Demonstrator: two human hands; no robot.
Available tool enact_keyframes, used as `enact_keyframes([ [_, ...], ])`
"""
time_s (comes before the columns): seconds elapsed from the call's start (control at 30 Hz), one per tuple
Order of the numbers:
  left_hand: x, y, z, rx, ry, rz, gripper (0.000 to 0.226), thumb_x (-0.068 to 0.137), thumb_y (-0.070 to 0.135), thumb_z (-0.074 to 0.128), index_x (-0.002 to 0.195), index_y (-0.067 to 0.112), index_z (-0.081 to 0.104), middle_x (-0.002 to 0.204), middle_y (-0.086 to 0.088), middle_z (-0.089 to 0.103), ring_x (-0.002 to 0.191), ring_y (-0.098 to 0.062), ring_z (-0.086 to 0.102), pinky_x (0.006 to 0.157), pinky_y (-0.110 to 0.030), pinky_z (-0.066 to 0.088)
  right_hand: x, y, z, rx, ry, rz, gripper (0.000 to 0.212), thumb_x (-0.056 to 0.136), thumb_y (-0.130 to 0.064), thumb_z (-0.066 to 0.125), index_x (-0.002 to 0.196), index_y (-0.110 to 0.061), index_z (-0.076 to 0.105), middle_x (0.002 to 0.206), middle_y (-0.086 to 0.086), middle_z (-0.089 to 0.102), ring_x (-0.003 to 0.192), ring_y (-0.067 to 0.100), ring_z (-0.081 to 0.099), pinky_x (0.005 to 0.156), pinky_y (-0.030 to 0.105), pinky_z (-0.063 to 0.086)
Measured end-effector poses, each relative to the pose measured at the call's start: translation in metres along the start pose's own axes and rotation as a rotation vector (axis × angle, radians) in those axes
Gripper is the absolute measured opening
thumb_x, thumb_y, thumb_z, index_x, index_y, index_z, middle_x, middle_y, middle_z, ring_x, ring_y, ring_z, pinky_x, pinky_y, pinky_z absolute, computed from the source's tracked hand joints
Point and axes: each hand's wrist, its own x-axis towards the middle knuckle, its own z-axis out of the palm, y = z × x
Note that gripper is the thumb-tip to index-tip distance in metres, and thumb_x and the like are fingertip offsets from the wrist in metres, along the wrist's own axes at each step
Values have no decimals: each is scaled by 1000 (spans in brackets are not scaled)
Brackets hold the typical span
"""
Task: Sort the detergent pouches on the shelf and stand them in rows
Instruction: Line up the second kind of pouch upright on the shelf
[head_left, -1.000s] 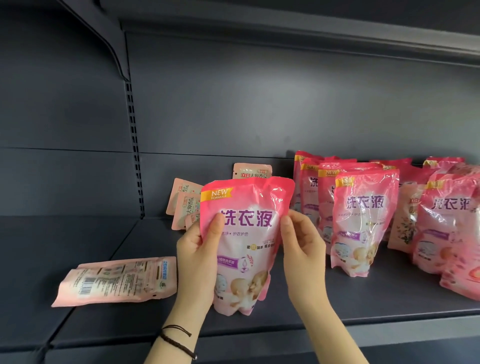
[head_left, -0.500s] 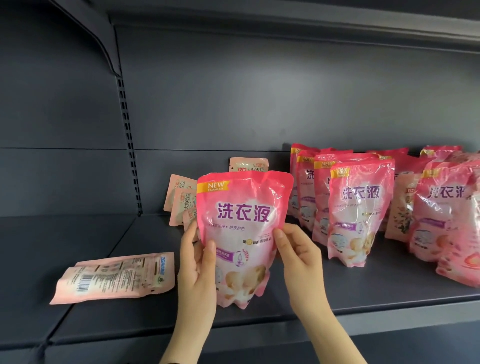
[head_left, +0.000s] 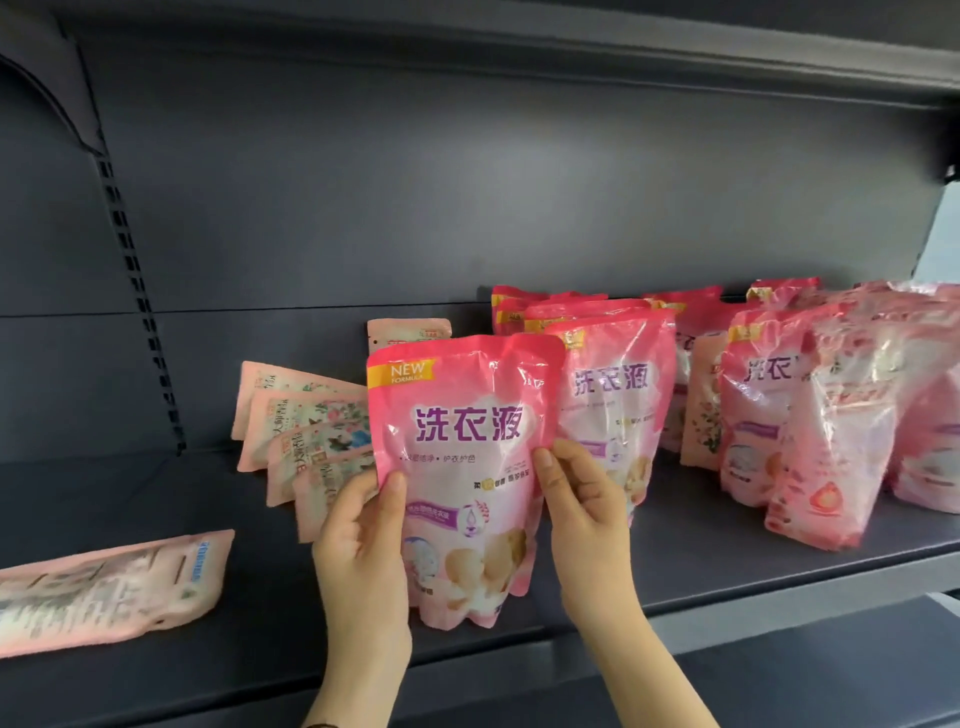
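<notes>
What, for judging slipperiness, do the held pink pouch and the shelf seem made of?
Held pink pouch: apparently thin plastic film, glossy; glare streaks and crinkles show. Shelf: probably painted metal, matte dark grey, even sheen, slotted upright; not certain.

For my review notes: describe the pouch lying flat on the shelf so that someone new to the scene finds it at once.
On the dark grey shelf, look left of the left hand gripping the bright pink pouch. Near the front edge at the far left lies a pale pink pouch. It alone lies flat and apart; the other pouches stand or lean.
</notes>
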Motion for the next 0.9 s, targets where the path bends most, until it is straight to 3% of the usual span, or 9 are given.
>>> enact_keyframes([
  [0.23,-35,-31,106,-61,39,-36,17,80,43,61,90,33,70,94,7,73,88,-8,69,72,-31,50,41,-7,-109,-34,-73,-40,19,91,-31,53,83,-25,69,74,-2,62,72,6,53,66,19,45],
  [0.33,-48,-42,139,-45,61,-33,16,84,42,59,95,35,70,98,6,73,92,-9,69,72,-28,52,53,-4,-143,-27,-105,-23,19,92,-26,52,90,-26,72,84,-4,69,81,7,61,73,21,50],
  [0.5,-59,-46,156,42,58,1,18,88,43,56,101,41,67,103,13,71,96,-3,67,69,-19,56,55,7,-172,-71,-163,36,22,96,-19,52,102,-30,70,101,-4,72,98,17,66,88,39,54],
  [0.63,-64,-51,145,129,37,-6,22,88,39,54,106,42,66,108,17,70,104,0,64,78,-23,56,44,13,-181,-167,-241,12,38,96,-8,53,117,-39,59,110,-19,69,107,1,63,86,15,50],
  [0.73,-68,-54,135,166,21,-21,24,84,39,57,104,33,70,106,11,72,104,-6,66,84,-29,52,38,16,-184,-215,-271,11,47,95,-8,56,123,-45,52,105,-19,70,102,-2,64,81,8,47],
  [0.9,-62,-53,137,246,27,-13,13,85,37,61,93,34,71,93,12,74,90,-2,68,67,-17,54,40,15,-185,-286,-294,-18,62,92,-4,58,122,-57,45,94,-18,72,91,-1,67,75,5,46],
])
